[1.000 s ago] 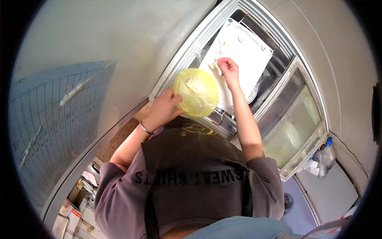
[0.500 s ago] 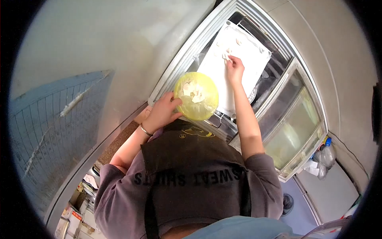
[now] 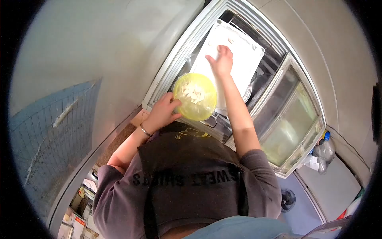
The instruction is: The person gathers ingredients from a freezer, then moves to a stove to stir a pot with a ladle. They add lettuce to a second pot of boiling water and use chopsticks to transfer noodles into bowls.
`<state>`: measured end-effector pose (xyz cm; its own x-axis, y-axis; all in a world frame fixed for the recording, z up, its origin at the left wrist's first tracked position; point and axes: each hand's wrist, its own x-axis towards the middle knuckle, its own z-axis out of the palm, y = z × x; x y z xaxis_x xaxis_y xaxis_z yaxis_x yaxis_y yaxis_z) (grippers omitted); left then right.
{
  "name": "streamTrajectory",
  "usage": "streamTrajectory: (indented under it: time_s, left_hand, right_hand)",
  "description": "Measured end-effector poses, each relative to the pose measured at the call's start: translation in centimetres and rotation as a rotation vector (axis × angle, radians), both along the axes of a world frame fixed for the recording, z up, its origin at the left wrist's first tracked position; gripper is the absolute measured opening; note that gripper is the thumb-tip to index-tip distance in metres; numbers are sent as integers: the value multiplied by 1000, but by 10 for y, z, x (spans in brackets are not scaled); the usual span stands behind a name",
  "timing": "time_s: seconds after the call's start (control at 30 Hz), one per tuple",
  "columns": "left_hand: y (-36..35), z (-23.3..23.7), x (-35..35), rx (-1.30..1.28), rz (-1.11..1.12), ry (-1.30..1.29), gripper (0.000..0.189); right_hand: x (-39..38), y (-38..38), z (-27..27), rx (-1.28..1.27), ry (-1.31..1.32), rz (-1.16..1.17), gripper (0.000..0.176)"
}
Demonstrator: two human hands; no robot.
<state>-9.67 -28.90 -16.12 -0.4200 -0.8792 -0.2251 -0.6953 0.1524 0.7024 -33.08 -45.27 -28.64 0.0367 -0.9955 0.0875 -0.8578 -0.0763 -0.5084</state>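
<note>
1. Freezer [image 3: 177,61]: its frame surrounds the tray on my far side; the glass panel [image 3: 286,123] sits over its right-hand part.
2. White tray [image 3: 243,65]: lies within the opening, at a slant, on a wire rack [image 3: 215,118].
3. Yellow bowl [image 3: 203,113]: located at the near left of the tray, overlapping it in my view. I cannot tell whether the 2 touch. It holds a heap of pale pieces [image 3: 193,93].
4. My left hand [image 3: 161,111]: thumb and fingers clamped on the bowl's rim at its left side. 1 metal bangle [image 3: 145,130] noted on the wrist.
5. My right hand [image 3: 223,63]: over the tray's upper half, thumb spread apart from the fingers. I cannot tell whether the fingertips touch the tray.
6. Small piece [image 3: 230,40]: on the tray, just beyond my right fingers.
</note>
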Motion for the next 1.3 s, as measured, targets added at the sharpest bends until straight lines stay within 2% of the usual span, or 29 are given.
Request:
streamTrajectory:
  time_s: [0.1,0.17,0.2,0.27,0.3,0.37,0.4,0.43,0.5,0.57,0.6,0.63,0.73,0.8,0.87,0.9,0.97,1.03,1.07,1.1,1.17,1.2,1.23,1.3]
  left_hand:
    - [1,0,0,-26,34,19,36]
    - [0,-6,2,-23,48,35,35]
    - [1,-8,2,-12,57,61,35]
    - [-1,-8,0,-22,52,71,35]
    - [-2,-8,-1,-36,41,77,36]
    - [-1,-12,-4,-23,39,92,36]
    - [-2,-13,-5,-19,37,97,36]
    - [-2,-13,-5,-26,30,97,36]
    - [-2,-12,-5,-7,21,77,36]
    - [1,-15,-3,-22,33,65,36]
    - [1,-13,-1,-13,44,63,36]
    - [1,-12,0,-16,44,55,36]
    - [3,-9,0,22,57,85,36]
    - [3,-10,0,-84,65,135,34]
    - [-1,-9,-5,-125,81,153,33]
    - [-3,-9,-8,-160,96,166,32]
    - [-8,-10,-16,-174,65,192,31]
    - [-17,-4,-35,-216,-8,271,32]
    - [-20,-4,-46,-311,-75,314,32]
    - [-22,2,-59,-330,-96,330,32]
    - [-14,15,-82,-299,-237,454,32]
    - [-8,20,-91,-178,-285,476,40]
    - [-4,18,-100,-250,-322,520,54]
    - [-6,12,-103,-251,-151,488,65]
  right_hand:
    - [10,7,-15,53,-26,25,40]
    - [0,19,-24,179,-410,-242,30]
    - [-11,27,-17,184,-407,-239,30]
    - [-34,33,14,743,-1040,-3,32]
    - [-39,26,23,748,-1032,-6,32]
    - [-47,13,31,524,-699,231,43]
    - [-46,-3,25,405,-660,17,54]
    - [-47,-23,20,187,-342,-78,61]
    - [-35,-44,2,-3,-74,-33,61]
    - [-16,-47,-1,-13,-25,215,50]
    - [-6,-45,-8,-12,-34,269,38]
    - [3,-44,-15,-18,-35,227,33]
    - [-6,-35,-10,-30,-22,128,28]
    - [-23,-21,14,327,-593,-275,24]
    - [-48,11,47,519,-960,-29,32]
    - [-56,32,81,666,-853,115,39]
    - [-62,74,138,628,-908,135,46]
    - [-91,113,152,395,-571,-88,53]
    - [-100,138,156,432,-497,-203,57]
    - [-107,159,164,609,-401,-292,54]
    - [-120,202,157,466,-424,-445,47]
    - [-139,225,137,322,-422,-456,42]
    - [-165,247,120,182,-416,-464,39]
    - [-200,279,120,-22,-520,-648,30]
